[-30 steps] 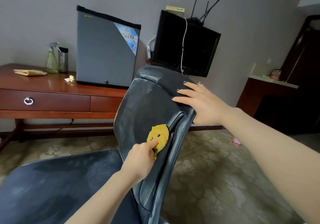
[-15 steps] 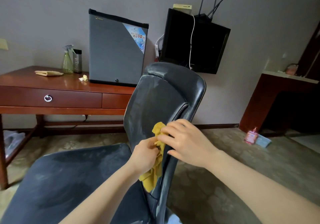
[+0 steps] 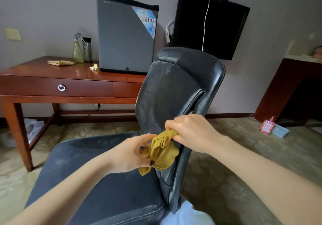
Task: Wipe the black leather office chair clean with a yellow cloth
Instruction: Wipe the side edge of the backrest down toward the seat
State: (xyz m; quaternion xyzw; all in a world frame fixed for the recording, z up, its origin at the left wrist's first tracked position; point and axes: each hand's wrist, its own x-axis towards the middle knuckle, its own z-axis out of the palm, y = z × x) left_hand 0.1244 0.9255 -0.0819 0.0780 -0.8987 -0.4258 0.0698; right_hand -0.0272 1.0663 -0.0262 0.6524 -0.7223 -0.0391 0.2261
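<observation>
The bunched yellow cloth (image 3: 162, 152) is gripped by left hand (image 3: 131, 153) and right hand (image 3: 190, 132) at the backrest edge of the black leather office chair (image 3: 171, 89) — its dusty grey film suggests much wiping is left.

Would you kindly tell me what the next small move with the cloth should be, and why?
Probably gather the yellow cloth into a flat pad in the left hand and press it onto the backrest: the right hand also grips it, bunched, and the leather looks streaked with dust.
</observation>
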